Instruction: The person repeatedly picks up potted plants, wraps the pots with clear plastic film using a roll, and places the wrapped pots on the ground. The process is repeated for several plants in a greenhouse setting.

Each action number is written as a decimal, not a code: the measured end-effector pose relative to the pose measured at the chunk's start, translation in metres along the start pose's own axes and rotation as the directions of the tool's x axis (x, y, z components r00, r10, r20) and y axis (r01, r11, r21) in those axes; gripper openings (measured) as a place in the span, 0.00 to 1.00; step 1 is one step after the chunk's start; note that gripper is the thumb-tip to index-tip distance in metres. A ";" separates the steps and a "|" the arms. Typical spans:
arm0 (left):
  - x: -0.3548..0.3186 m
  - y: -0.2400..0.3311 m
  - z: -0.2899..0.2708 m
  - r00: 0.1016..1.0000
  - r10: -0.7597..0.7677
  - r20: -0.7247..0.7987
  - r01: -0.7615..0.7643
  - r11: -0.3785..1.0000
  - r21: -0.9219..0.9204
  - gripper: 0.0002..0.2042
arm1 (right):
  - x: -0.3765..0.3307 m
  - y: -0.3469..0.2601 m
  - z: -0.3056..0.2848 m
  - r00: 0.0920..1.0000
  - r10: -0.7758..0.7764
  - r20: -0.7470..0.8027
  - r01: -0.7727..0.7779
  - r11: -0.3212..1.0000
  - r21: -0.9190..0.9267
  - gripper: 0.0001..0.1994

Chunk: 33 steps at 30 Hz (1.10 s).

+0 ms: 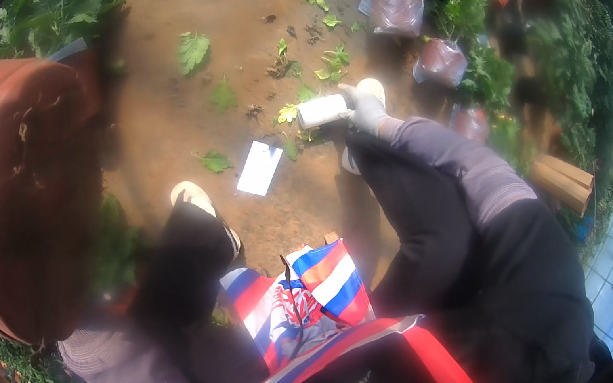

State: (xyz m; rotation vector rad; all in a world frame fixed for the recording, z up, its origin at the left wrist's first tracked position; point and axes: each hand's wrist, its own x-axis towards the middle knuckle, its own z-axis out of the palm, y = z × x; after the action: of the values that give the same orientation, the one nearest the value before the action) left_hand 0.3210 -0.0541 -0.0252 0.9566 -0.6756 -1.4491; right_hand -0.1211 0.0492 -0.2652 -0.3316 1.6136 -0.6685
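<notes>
Closest to your eyes is the big round terracotta-brown plastic pot, which fills the left part of the view and looks blurred because it is so near. Your left hand is hidden behind or under this pot, so I cannot tell if its fingers are closed or apart; only your left sleeve in grey-purple ribbed cloth shows below it. Under the pot, near the lower edge, you see a red, white and blue striped cloth on your lap. Your right hand, in a pale grey glove, is stretched forward over the brown soil ground, and its fingers are wrapped firmly around a small white cylinder-shaped container, which lies almost horizontal in the grip, above the ground between your two light-coloured shoes. A flat white rectangular card lies on the soil just left of and below the container, apart from it. Loose green leaves are scattered around. Several small plant bags of dark soil in clear plastic stand to the right, beside green plants.
</notes>
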 end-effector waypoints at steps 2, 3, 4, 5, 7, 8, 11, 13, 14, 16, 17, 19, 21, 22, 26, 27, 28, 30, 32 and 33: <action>-0.001 -0.004 0.006 1.000 -0.009 0.005 0.009 1.000 -0.005 0.23 | 0.002 -0.017 0.003 1.000 0.002 0.023 0.001 0.989 -0.150 0.22; 0.000 -0.005 0.009 1.000 -0.010 0.011 0.010 1.000 -0.013 0.23 | 0.002 -0.033 0.005 0.998 0.013 0.055 -0.001 0.976 -0.217 0.22; 0.003 -0.005 0.013 1.000 -0.007 0.015 0.007 1.000 -0.023 0.23 | -0.003 -0.052 0.009 0.994 -0.071 0.085 0.097 0.922 -0.375 0.22; 0.007 -0.004 0.016 1.000 -0.002 0.021 0.003 0.999 -0.033 0.23 | -0.006 -0.078 0.013 0.959 -0.212 0.190 0.280 0.818 -0.503 0.21; 0.015 -0.002 0.025 0.999 0.009 0.041 -0.006 0.998 -0.058 0.23 | -0.032 -0.135 0.020 0.904 -0.341 0.256 0.413 0.852 -0.322 0.21; 0.018 -0.005 0.031 0.997 0.038 0.065 -0.038 0.999 0.000 0.23 | -0.053 -0.164 0.024 0.827 -0.478 0.296 0.545 0.811 -0.213 0.21; 0.013 -0.014 0.048 0.993 -0.011 0.120 0.026 0.992 -0.125 0.23 | -0.135 -0.239 0.046 0.625 -0.703 0.339 0.773 0.618 -0.145 0.20; 0.001 -0.023 0.058 0.983 -0.055 0.175 0.081 0.986 -0.147 0.23 | -0.194 -0.273 0.067 0.652 -0.699 0.293 0.748 0.657 -0.097 0.19; -0.007 -0.028 0.062 0.975 -0.082 0.207 0.116 0.980 -0.159 0.23 | -0.219 -0.284 0.079 0.595 -0.733 0.329 0.778 0.628 -0.008 0.18; -0.021 -0.034 0.066 0.957 -0.116 0.268 0.168 0.970 -0.177 0.23 | -0.257 -0.296 0.103 0.641 -0.704 0.307 0.746 0.665 -0.033 0.17; -0.027 -0.036 0.067 0.948 -0.122 0.293 0.183 0.964 -0.193 0.23 | -0.270 -0.298 0.113 0.667 -0.683 0.298 0.725 0.687 -0.050 0.17; -0.035 -0.035 0.066 0.938 -0.119 0.326 0.196 0.957 -0.216 0.23 | -0.287 -0.295 0.128 0.619 -0.729 0.291 0.784 0.597 -0.171 0.15; -0.040 -0.031 0.064 0.937 -0.097 0.335 0.187 0.951 -0.247 0.24 | -0.296 -0.288 0.140 0.570 -0.784 0.245 0.819 0.517 -0.250 0.14; -0.040 -0.029 0.063 0.939 -0.081 0.336 0.175 0.949 -0.261 0.24 | -0.300 -0.285 0.147 0.540 -0.818 0.199 0.828 0.473 -0.302 0.13; -0.041 -0.017 0.057 0.944 -0.018 0.330 0.126 0.942 -0.310 0.24 | -0.311 -0.282 0.174 0.130 -0.977 0.167 0.745 -0.015 -0.666 0.13; -0.041 -0.015 0.056 0.945 -0.007 0.326 0.116 0.941 -0.318 0.24 | -0.316 -0.283 0.180 -0.022 -0.968 0.251 0.674 -0.200 -0.711 0.10; -0.041 -0.011 0.055 0.946 0.002 0.323 0.109 0.939 -0.325 0.24 | -0.322 -0.284 0.186 -0.097 -0.952 0.291 0.580 -0.292 -0.761 0.07; -0.040 -0.005 0.053 0.950 0.021 0.311 0.090 0.936 -0.339 0.24 | -0.338 -0.283 0.191 -0.038 -0.924 0.382 0.529 -0.342 -0.777 0.07; -0.039 0.000 0.051 0.952 0.040 0.302 0.071 0.934 -0.349 0.24 | -0.355 -0.281 0.190 0.057 -0.941 0.335 0.703 -0.200 -0.683 0.10; -0.038 0.003 0.050 0.955 0.048 0.294 0.065 0.930 -0.361 0.24 | -0.362 -0.280 0.189 0.179 -0.938 0.298 0.755 -0.063 -0.652 0.11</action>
State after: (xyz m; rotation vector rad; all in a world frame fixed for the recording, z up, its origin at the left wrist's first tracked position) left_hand 0.2775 -0.0232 0.0078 0.4524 -0.5861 -1.6743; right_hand 0.0762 -0.0072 0.1854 -2.1787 1.6814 -1.0366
